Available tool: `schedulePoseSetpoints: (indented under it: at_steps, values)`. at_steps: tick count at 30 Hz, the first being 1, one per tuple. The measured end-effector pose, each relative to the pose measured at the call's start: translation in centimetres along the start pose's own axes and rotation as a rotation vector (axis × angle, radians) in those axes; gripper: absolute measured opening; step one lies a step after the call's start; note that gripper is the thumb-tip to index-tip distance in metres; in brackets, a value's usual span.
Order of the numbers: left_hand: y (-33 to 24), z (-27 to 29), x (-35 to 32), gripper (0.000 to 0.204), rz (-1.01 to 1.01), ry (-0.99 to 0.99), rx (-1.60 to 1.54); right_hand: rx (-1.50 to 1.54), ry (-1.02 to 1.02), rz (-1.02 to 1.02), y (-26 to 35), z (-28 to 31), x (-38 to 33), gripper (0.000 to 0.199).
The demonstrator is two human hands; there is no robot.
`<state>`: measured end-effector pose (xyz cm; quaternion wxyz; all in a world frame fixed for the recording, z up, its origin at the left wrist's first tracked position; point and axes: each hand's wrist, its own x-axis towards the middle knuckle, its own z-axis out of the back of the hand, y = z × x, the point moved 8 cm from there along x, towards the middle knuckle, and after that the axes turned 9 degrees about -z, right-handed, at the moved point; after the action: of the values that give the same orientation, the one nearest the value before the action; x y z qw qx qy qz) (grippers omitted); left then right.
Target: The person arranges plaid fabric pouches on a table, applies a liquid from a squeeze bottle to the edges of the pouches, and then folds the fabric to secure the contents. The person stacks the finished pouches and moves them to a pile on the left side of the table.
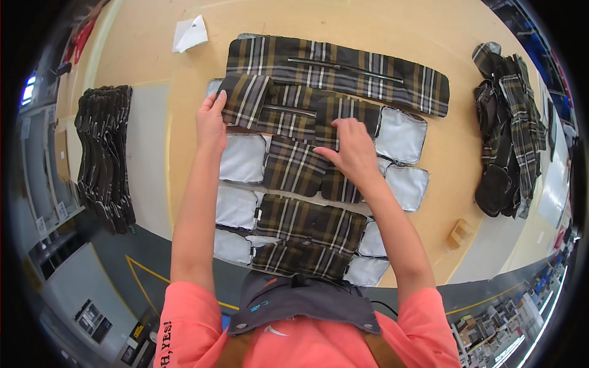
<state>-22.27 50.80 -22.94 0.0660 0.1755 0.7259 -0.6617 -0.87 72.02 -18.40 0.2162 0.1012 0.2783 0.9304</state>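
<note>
My left hand (211, 122) pinches the left end of a brown-and-black plaid fabric panel (246, 101), whose flap is folded over. A dark zipper (288, 111) runs along the middle of this panel. On its right part rests my right hand (354, 147), thumb spread from the fingers, touching the cloth. Beyond both hands lies a long flat plaid strip (392, 70) with its own zipper. Nearer to me, several plaid panels overlap in rows, among them a lower one (319, 224). Pale grey lining squares (242, 158) show at the panels' ends, dark-edged.
A stack of dark fabric pieces (104, 159) lies at the table's left. At the right is a heap of plaid pieces (512, 129). White paper scraps (191, 34) sit at the far left, and a small tan block-like object (459, 234) near the right front edge.
</note>
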Motion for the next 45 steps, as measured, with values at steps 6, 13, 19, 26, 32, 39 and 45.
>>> schedulePoseSetpoints:
  at_steps: [6,13,19,26,32,39,45]
  values:
    - [0.3,3.9,2.5,0.022,-0.190,-0.042,0.285,0.239,-0.010,-0.055,-2.7,-2.1,-0.7,0.012]
    - [0.3,5.5,2.9,0.021,-0.245,-0.080,0.382,1.814,-0.509,-0.845,-14.2,4.6,-6.3,0.028]
    - [0.0,4.6,3.2,0.027,-0.248,-0.065,0.584,0.925,-0.324,-0.858,-22.3,6.5,-7.1,0.031]
    - [-6.2,-0.5,-5.3,0.038,-1.031,-0.161,1.145,0.061,-0.527,-0.520,-10.9,10.5,-6.4,0.030]
    - [3.3,-8.9,-18.5,0.031,-0.776,0.691,0.990,-0.138,0.096,-0.153,1.6,-1.3,-9.4,0.036]
    - [4.1,-8.1,-17.7,0.024,-0.823,0.617,0.963,0.260,-0.011,-0.183,-1.1,-1.3,-10.3,0.014]
    - [6.1,6.7,-9.9,0.021,0.163,0.039,-0.154,1.612,-0.297,-0.980,-10.6,4.8,-14.2,0.022]
